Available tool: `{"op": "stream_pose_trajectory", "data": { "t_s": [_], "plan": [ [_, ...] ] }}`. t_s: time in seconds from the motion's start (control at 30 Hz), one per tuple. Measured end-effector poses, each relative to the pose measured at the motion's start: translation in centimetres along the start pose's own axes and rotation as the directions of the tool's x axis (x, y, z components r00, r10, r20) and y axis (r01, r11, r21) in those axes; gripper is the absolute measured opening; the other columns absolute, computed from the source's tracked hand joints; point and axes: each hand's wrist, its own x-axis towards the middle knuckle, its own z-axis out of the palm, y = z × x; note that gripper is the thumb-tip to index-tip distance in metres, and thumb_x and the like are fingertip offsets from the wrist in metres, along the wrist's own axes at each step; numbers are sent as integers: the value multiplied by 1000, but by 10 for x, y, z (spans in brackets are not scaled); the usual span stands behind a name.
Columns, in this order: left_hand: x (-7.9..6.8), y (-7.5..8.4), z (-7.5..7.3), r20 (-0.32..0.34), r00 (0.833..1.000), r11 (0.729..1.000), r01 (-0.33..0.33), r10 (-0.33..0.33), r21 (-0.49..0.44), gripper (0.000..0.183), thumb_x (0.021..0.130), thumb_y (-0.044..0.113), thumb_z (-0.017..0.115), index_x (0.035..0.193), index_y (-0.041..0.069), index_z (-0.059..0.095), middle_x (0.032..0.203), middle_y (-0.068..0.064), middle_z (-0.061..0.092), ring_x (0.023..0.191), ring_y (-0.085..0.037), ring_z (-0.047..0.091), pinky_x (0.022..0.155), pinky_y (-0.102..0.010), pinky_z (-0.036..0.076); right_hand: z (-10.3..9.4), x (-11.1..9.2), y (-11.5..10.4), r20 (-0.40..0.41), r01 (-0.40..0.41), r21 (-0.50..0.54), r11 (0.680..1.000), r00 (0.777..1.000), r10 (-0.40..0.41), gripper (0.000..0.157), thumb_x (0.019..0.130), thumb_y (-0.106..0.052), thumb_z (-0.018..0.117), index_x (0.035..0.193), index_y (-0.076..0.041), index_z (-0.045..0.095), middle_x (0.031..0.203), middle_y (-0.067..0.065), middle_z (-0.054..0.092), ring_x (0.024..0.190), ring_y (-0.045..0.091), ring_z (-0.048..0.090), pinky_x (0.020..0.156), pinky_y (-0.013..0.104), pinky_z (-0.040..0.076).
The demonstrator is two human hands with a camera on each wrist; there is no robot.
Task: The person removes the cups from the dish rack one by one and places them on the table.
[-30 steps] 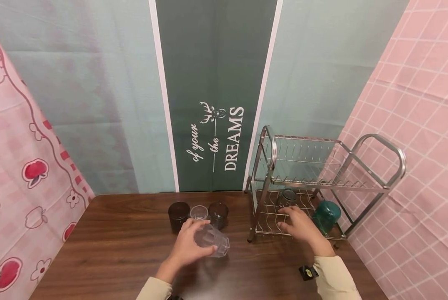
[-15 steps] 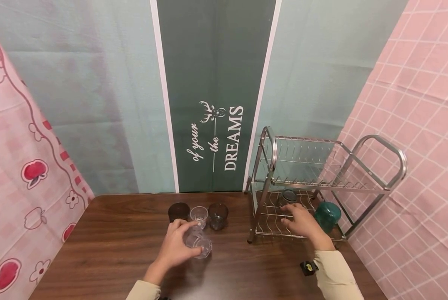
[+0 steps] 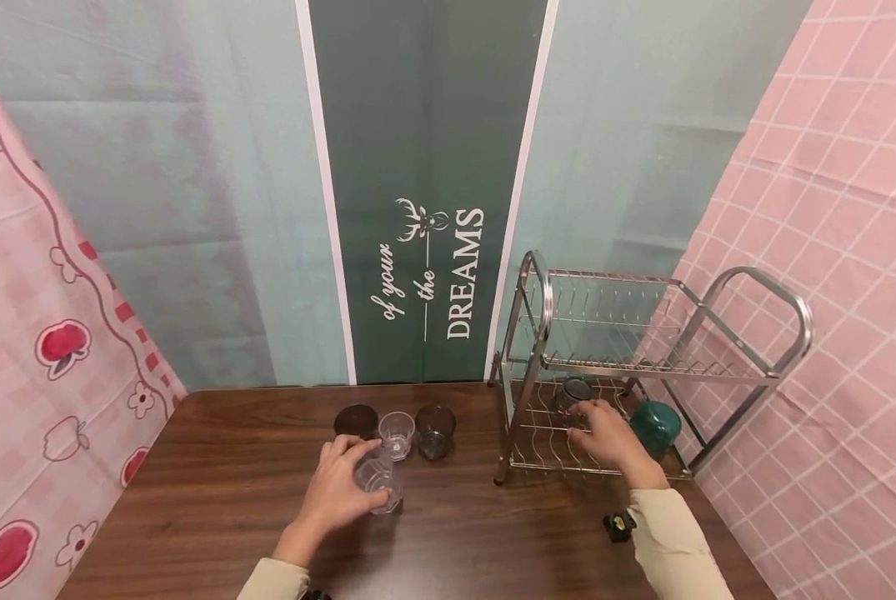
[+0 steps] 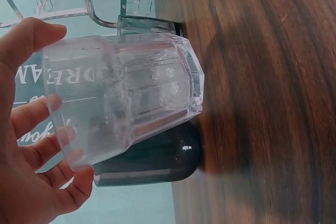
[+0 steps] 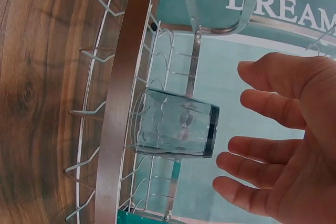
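In the head view my left hand [image 3: 335, 487] grips a clear tumbler [image 3: 380, 483] by its rim end, in front of three other glasses. The left wrist view shows its faceted base [image 4: 191, 72] pointing at the wooden table, perhaps just above it; contact cannot be told. My right hand [image 3: 611, 442] reaches over the rack's lower shelf with nothing in its grasp. Its fingers [image 5: 252, 169] are spread and bent slightly, a small gap away from an upside-down grey glass [image 5: 176, 124] on the wires. Beside that hand stands a teal glass [image 3: 654, 427], also upside down.
A dark glass [image 3: 356, 422], a small clear glass [image 3: 397, 435] and a smoky glass [image 3: 436, 433] stand in a row on the brown table [image 3: 222, 500]. At the right is a two-tier metal dish rack [image 3: 658, 367]. Fabric hangs around the table.
My left hand has moved left with the clear tumbler, which has turned more upright. My right hand has shifted slightly right and up, closer to the grey glass.
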Motion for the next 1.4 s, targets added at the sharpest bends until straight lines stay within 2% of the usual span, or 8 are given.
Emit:
{"op": "stream_pose_trajectory", "data": {
  "t_s": [0.27,0.5,0.67,1.0,1.4],
  "plan": [
    [0,-6,-3,5,1000,1000,14,-14,11,67,49,35,82,111,15,68,107,-2,52,94,-22,43,74,-38,43,2,4,7,-66,8,-21,1000,998,-10,36,81,-14,69,111,4,60,106,27,52,89,41,55,73,54,43],
    [2,-11,-5,-11,1000,999,-9,9,50,68,48,34,82,111,12,68,107,-4,53,91,-24,43,73,-38,42,5,14,11,-103,-27,2,1000,994,27,40,82,-14,68,117,4,57,117,33,46,101,49,48,77,59,41],
    [2,-13,-5,-5,1000,996,-10,11,89,67,50,33,82,111,10,67,108,-8,52,91,-26,43,72,-42,42,8,21,18,-87,-70,31,997,994,73,42,84,-14,66,120,4,55,120,32,44,107,50,44,80,59,40],
    [3,-16,-2,30,998,993,43,-47,112,70,50,35,81,114,10,66,113,-10,50,96,-28,42,75,-47,41,10,28,23,-75,-98,39,994,992,100,44,84,-14,66,121,6,53,128,37,36,114,55,36,84,64,35],
    [3,-19,1,26,998,989,52,-56,138,70,51,35,79,115,10,65,113,-12,48,96,-29,41,73,-46,40,13,37,26,-26,-154,47,987,988,155,59,84,-14,64,132,10,39,134,41,23,119,60,23,85,69,30]
  ]
}}
